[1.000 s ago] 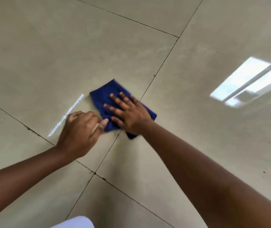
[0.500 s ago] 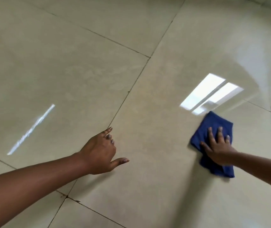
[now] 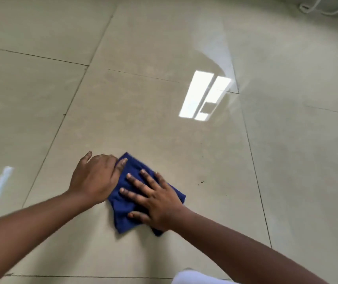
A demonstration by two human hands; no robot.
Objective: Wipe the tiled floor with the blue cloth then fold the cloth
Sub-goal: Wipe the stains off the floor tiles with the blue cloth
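Observation:
A folded blue cloth lies flat on the glossy beige tiled floor, low in the middle of the head view. My right hand presses down on it with fingers spread and straight, covering its right half. My left hand rests at the cloth's upper left edge, and one fingertip lies on the fabric. How the other left fingers lie against the cloth is hidden under the hand.
Dark grout lines cross the floor. A few small dark specks sit just right of the cloth. A bright window reflection shines further off. White fabric shows at the bottom edge, and a white cord lies at the top right.
My right hand slid the cloth from the far right back to the middle. My left hand, which hovered apart from it, has come to the cloth's left edge.

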